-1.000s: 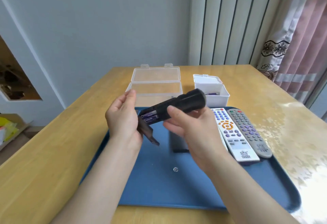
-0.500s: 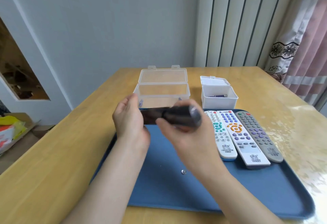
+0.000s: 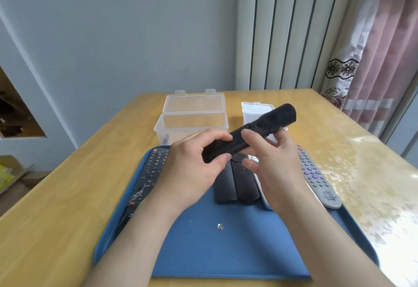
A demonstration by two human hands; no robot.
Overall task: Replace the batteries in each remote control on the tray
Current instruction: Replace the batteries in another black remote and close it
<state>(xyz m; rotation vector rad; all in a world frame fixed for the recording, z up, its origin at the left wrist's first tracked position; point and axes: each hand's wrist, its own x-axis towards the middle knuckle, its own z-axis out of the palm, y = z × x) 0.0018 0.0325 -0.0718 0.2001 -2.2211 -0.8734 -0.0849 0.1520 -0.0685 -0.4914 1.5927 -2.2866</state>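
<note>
Head view. The left grip [image 3: 194,169], a bare hand, closes thumb and fingers round the near, lower end of the held black remote [image 3: 280,117]. The right grip [image 3: 278,164] takes the middle of the same remote, with the thumb curled over the top and the fingers behind and beneath. The remote is held in the air above the blue tray [image 3: 203,252], clear of it and tilted, its far end raised toward the right in front of the small white box [image 3: 255,110]. Whether its battery cover is fully seated cannot be told.

On the tray lie a long black remote [image 3: 149,175] at the left edge, two short black remotes [image 3: 226,187] side by side in the middle, and a grey remote [image 3: 316,178] at the right. The right hand largely hides a white remote beside the grey one. Behind the tray, the desk [image 3: 56,207] carries an open clear box [image 3: 192,119].
</note>
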